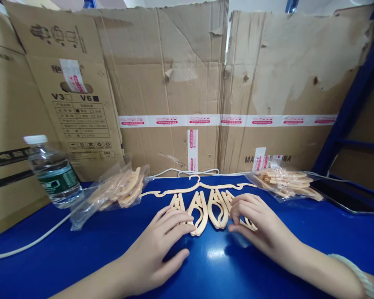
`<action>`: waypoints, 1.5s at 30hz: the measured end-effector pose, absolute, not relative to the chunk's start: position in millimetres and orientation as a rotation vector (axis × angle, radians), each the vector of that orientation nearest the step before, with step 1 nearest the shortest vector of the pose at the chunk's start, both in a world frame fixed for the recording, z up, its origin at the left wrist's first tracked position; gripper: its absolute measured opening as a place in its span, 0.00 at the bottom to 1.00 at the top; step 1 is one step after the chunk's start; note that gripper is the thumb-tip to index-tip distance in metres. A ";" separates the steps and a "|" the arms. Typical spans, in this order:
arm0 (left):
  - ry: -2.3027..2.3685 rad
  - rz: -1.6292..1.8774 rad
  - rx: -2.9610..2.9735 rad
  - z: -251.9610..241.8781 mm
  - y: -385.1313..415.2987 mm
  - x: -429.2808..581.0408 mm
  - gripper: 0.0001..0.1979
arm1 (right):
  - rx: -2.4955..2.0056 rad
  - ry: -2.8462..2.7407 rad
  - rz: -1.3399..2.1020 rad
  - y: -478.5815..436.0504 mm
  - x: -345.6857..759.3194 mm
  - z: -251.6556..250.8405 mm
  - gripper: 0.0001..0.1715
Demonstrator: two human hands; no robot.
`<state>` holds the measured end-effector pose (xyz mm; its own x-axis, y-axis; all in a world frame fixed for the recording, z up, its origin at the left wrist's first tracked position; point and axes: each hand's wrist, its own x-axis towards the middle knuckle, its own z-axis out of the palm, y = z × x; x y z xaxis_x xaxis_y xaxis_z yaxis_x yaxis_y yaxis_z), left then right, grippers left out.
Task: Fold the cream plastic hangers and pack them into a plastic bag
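Note:
A cream plastic hanger (196,187) lies flat on the blue table (90,249), with several cream clips (200,212) hanging in a row below its bar. My left hand (162,245) lies flat with fingers stretched out, its fingertips touching the leftmost clips. My right hand (255,226) has its fingers curled and pinched on the rightmost clip (247,224).
A clear bag of cream clips (120,189) lies at the left, another bag (285,180) at the right. A water bottle (52,170) stands far left beside a white cable (28,245). Cardboard walls (174,83) close the back. A dark phone (343,195) lies far right.

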<state>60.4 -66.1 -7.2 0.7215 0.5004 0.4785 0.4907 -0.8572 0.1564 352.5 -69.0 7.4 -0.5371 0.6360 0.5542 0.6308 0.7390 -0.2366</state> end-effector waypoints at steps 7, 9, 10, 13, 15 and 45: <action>0.799 0.788 2.902 -6.4 -65.5 61.2 0.19 | -0.938 -2.306 0.047 -67.2 354.9 8.7 0.08; 0.797 0.793 2.906 -6.7 -65.1 61.1 0.19 | -0.958 -2.284 0.053 -68.2 353.7 11.1 0.10; 0.796 0.795 2.907 -6.9 -64.9 60.9 0.19 | -0.981 -2.263 0.060 -67.8 353.6 11.9 0.11; 0.793 0.778 2.916 -6.9 -64.6 60.3 0.18 | -1.088 -2.180 0.104 -63.3 356.5 11.8 0.12; 0.795 0.753 2.925 -6.5 -64.6 60.1 0.18 | -1.145 -2.134 0.168 -59.5 360.1 11.2 0.09; 0.786 0.734 2.930 -4.6 -64.0 60.5 0.20 | -1.282 -2.056 0.239 -48.5 373.9 14.7 0.04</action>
<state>60.5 -64.0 -4.6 0.7627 0.4776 0.4361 0.4680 -0.8729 0.1376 373.9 -48.5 14.7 -0.2721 0.8466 0.4575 0.7189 0.4948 -0.4882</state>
